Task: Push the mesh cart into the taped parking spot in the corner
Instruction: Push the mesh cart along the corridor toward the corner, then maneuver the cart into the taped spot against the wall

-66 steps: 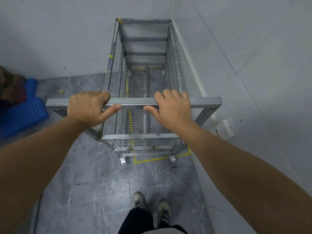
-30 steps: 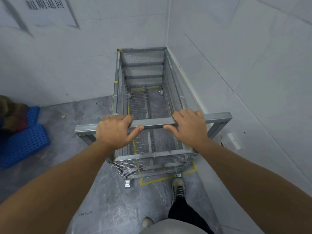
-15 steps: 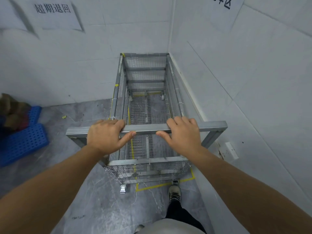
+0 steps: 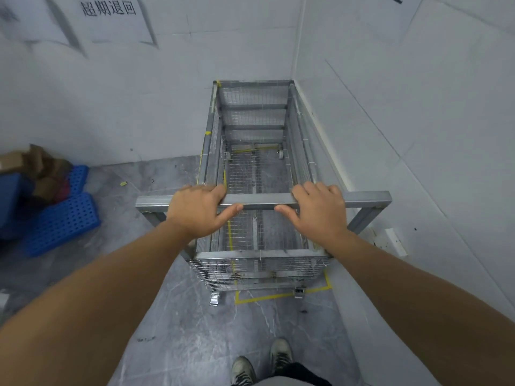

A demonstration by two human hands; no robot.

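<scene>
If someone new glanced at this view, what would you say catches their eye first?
First, the tall grey wire-mesh cart standing in the corner where two white walls meet, with the left hand and right hand both gripping its metal handle bar. Next, the yellow tape outline on the grey floor under the cart's near end, its left caster outside the line. The blue perforated plastic crates sit at far left.

**Lighting and picture quality: head view**

Light was even, cool and moderately bright, coming from above. Shadows were soft: faint dark streaks fell beside the wall sign (image 4: 108, 8), and a weak shade lay under the cart (image 4: 259, 174). No glare was noted on the floor (image 4: 181, 338). Wide-angle bending curved the wall joints and stretched the forearms at the lower corners. The upper left was slightly smeared; the centre was sharp.
</scene>
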